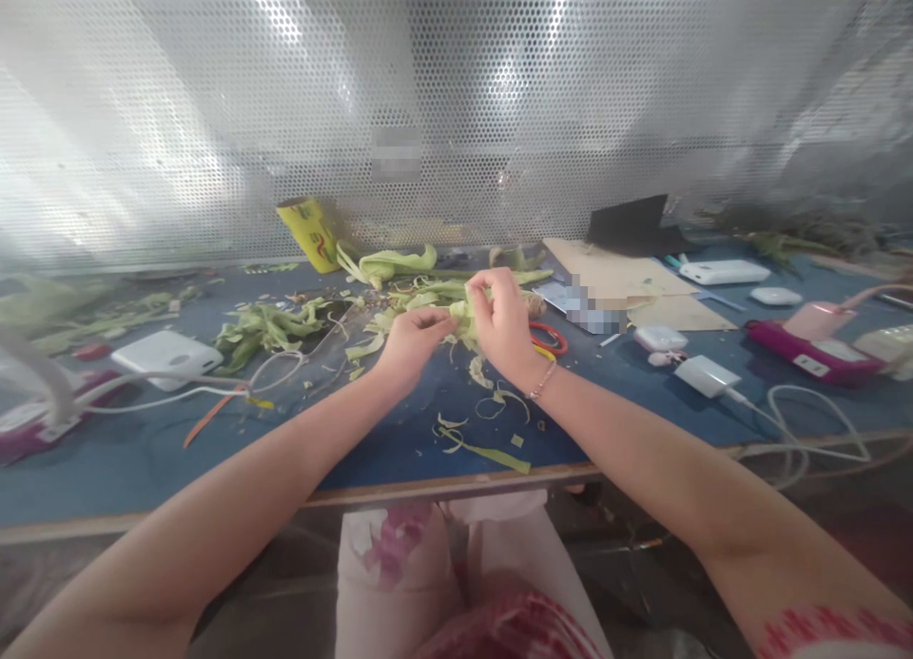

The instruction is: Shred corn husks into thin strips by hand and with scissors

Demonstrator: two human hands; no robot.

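Note:
Both my hands meet over the middle of the blue table (399, 450). My left hand (410, 345) is closed, pinching a pale green leafy strip (463, 319). My right hand (503, 321) is closed round the same green bundle from the right, fingers curled over its top. A thin bracelet sits on my right wrist. Green leaf scraps (485, 450) lie on the table below my hands, and a pile of green leaves (392, 264) lies just behind them.
A yellow packet (310, 231) leans on the perforated metal wall. White power banks (167, 355) (724, 272) with cables, a pink device (799, 345), brown card sheets (620, 279), red rubber bands (549, 336) and more green leaves (263, 326) lie around.

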